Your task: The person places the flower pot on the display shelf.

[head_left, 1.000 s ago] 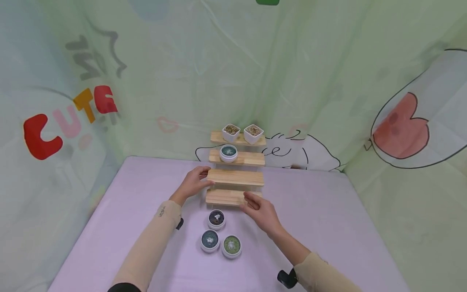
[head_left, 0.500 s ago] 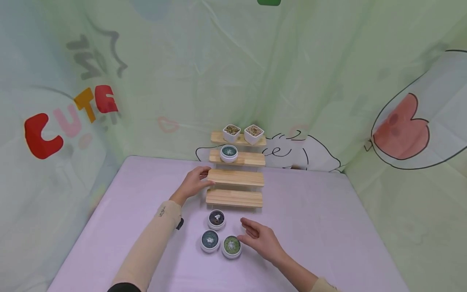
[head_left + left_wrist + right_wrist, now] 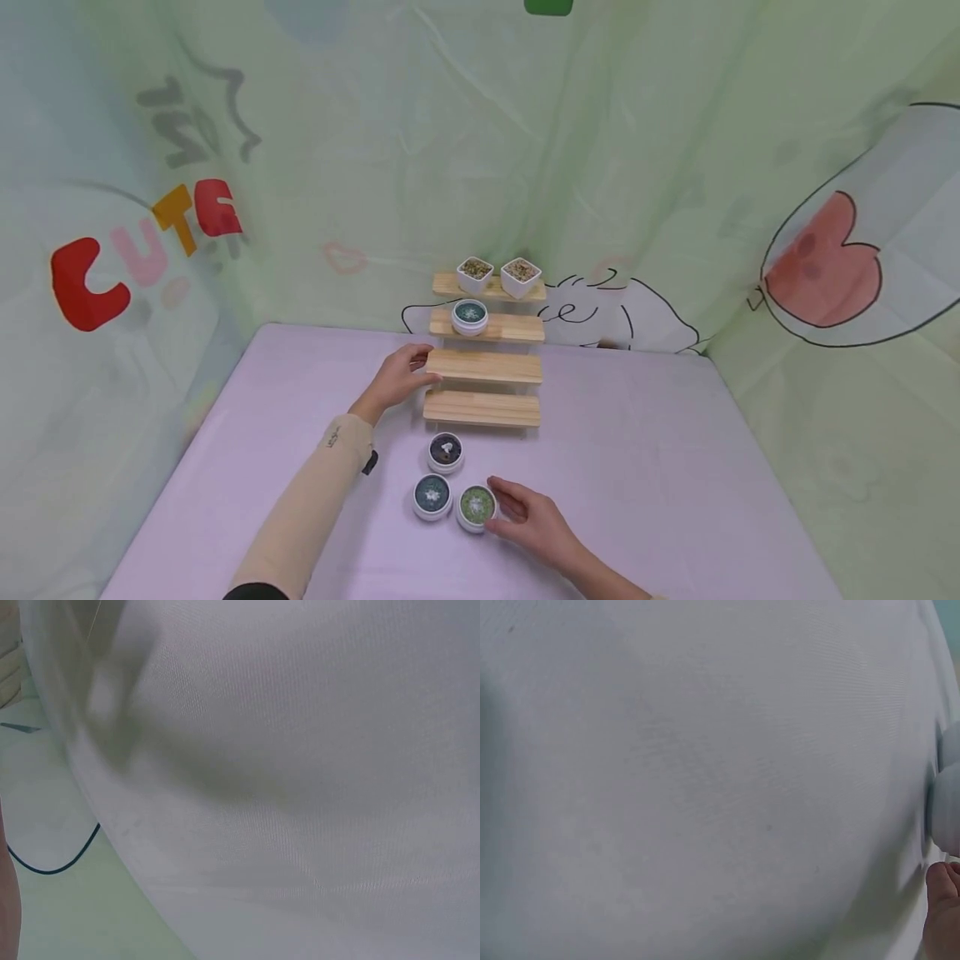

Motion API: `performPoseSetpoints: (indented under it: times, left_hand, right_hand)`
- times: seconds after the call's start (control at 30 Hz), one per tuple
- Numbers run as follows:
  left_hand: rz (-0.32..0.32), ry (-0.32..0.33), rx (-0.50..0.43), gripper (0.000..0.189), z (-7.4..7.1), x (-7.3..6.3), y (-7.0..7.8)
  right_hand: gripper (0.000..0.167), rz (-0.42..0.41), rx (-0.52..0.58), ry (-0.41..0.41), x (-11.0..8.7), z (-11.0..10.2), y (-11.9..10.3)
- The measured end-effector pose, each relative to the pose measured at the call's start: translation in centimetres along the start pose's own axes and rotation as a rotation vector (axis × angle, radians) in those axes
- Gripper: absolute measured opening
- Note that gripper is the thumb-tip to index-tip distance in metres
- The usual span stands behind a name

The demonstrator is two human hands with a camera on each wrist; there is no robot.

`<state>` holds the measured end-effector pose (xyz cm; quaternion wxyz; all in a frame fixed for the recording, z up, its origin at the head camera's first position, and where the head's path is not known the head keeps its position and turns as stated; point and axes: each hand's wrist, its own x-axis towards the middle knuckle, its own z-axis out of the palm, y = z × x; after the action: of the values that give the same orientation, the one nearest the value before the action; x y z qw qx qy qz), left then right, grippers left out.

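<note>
In the head view, my left hand (image 3: 395, 382) holds the left end of a tiered wooden display stand (image 3: 484, 367), thumb in front and fingers behind. My right hand (image 3: 536, 523) is beside a round white pot with a green top (image 3: 477, 506); thumb and fingertips are right at its right rim, the fingers slightly bent. To its left stands a round pot with a dark teal top (image 3: 432, 495), and behind it a pot with a black-brown top (image 3: 446, 450). In the right wrist view, the thumb (image 3: 943, 889) shows near a white pot (image 3: 948, 810).
On the stand's top tier sit two square white pots, one with brownish filling (image 3: 475, 273), one pinkish (image 3: 521, 276). Another round teal pot (image 3: 470, 316) stands on the tier below. A pale lilac cloth (image 3: 637, 467) covers the table, with a printed curtain (image 3: 480, 150) around it.
My right hand has come down from the lowest tier toward the table's front, to the green-topped pot. The left hand stays at the stand, and the pots have not moved.
</note>
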<state>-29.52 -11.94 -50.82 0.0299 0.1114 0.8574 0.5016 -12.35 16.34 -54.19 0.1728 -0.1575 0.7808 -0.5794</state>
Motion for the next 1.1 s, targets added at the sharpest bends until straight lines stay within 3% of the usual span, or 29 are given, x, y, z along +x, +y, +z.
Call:
performPoseSetpoints:
  times: [0.87,1.1]
  left_hand:
    - [-0.010,0.008,-0.006,0.066,0.1,0.1,-0.1]
    - [-0.004,0.004,-0.001,0.065,0.1,0.1,-0.1]
  right_hand:
    - [0.063,-0.067,0.027,0.026,0.0,1.2,1.5]
    - [0.061,-0.040,0.049,0.061,0.3,1.2,1.6]
